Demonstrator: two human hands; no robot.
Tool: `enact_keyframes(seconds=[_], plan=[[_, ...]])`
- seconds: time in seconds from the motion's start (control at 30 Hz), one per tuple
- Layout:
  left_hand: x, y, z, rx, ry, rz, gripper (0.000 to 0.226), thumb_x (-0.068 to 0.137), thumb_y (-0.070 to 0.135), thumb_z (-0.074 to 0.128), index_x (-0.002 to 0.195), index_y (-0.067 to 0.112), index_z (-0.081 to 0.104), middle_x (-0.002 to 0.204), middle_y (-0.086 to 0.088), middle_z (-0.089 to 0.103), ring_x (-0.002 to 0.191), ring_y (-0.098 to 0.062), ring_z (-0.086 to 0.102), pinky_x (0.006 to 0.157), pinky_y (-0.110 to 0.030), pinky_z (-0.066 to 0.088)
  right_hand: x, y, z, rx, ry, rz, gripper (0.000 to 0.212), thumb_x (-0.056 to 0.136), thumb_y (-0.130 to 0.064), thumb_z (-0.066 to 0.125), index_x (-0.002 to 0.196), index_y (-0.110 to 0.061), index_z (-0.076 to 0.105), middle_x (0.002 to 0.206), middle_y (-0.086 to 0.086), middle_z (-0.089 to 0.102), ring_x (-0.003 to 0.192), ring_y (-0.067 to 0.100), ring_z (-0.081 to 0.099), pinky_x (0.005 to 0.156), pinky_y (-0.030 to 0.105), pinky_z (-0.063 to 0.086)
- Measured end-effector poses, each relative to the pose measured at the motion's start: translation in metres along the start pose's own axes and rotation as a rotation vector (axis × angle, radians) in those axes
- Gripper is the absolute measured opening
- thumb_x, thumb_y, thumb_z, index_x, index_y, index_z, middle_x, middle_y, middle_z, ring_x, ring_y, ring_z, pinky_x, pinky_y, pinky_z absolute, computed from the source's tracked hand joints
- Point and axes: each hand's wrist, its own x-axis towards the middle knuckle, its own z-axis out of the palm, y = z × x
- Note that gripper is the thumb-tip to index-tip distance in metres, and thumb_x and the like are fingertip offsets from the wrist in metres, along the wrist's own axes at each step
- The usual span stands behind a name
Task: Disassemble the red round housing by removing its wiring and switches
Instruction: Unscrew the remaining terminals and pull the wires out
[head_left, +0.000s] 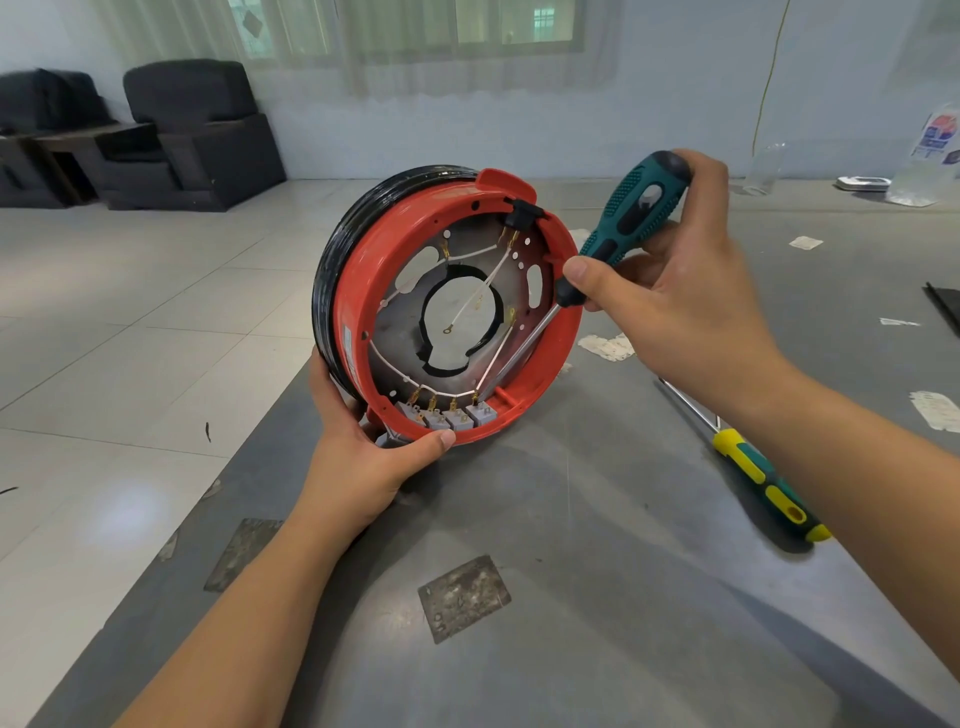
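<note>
The person is standing at the corner of a grey table (597, 597), both forearms reaching forward. The left hand (363, 447) is cupping the red round housing (358, 291) from below, fingers curled around its lower rim and thumb lying along the front edge beside a row of grey switches (449, 415). The housing is being held on edge, just above the table's corner, its open side facing the person, with a black band (337, 244) wrapped round its back. Thin white wires (488, 280) are running across the metal plate inside.

The right hand (675, 291) is gripping a teal-and-black screwdriver (628, 213), palm closed over the handle and thumb pressing near the collar. Its shaft is slanting down inside the housing toward the switches.

A second screwdriver (763, 478), yellow and green, is lying on the table to the right, among scraps of white paper (608, 347). Beyond the table there is a pale tiled floor (104, 338), dark armchairs (197, 135) against the far wall, and a curtained window (415, 36).
</note>
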Motion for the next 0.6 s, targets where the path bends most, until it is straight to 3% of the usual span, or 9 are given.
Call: enact_keyframes(seconds=[0.1, 0.27, 0.47, 0.6], plan=[[-0.001, 0.002, 0.000, 0.008, 0.002, 0.014, 0.130, 0.062, 0.041, 0.096, 0.146, 0.066, 0.000, 0.152, 0.018, 0.041, 0.130, -0.007, 0.056, 0.103, -0.025, 0.049, 0.001, -0.001, 0.000, -0.015, -0.006, -0.008, 0.068, 0.085, -0.037, 0.079, 0.131, -0.033, 0.028, 0.106, 0.000, 0.073, 0.074, 0.013, 0.076, 0.078, 0.043, 0.063], [0.000, 0.001, 0.001, 0.021, 0.007, 0.008, 0.127, 0.063, 0.042, 0.095, 0.143, 0.068, 0.000, 0.143, 0.026, 0.042, 0.127, -0.009, 0.056, 0.087, -0.002, 0.046, -0.001, -0.004, 0.002, -0.047, 0.007, -0.059, 0.067, 0.084, -0.037, 0.079, 0.128, -0.038, 0.029, 0.098, -0.007, 0.072, 0.071, 0.010, 0.075, 0.074, 0.044, 0.063], [0.002, 0.001, -0.001, 0.005, 0.017, 0.009, 0.130, 0.062, 0.044, 0.097, 0.147, 0.066, 0.001, 0.131, 0.042, 0.047, 0.116, 0.004, 0.064, 0.090, -0.012, 0.052, -0.014, -0.004, 0.000, 0.010, 0.006, -0.089, 0.064, 0.084, -0.036, 0.080, 0.124, -0.037, 0.030, 0.097, -0.006, 0.070, 0.074, 0.012, 0.076, 0.072, 0.041, 0.064], [0.003, 0.000, -0.001, 0.000, 0.010, 0.018, 0.131, 0.061, 0.046, 0.099, 0.147, 0.067, 0.002, 0.132, 0.046, 0.047, 0.119, 0.000, 0.063, 0.092, -0.013, 0.052, -0.028, -0.001, -0.002, 0.051, 0.025, -0.111, 0.062, 0.083, -0.032, 0.083, 0.117, -0.038, 0.031, 0.091, -0.025, 0.064, 0.077, 0.013, 0.076, 0.071, 0.038, 0.064]])
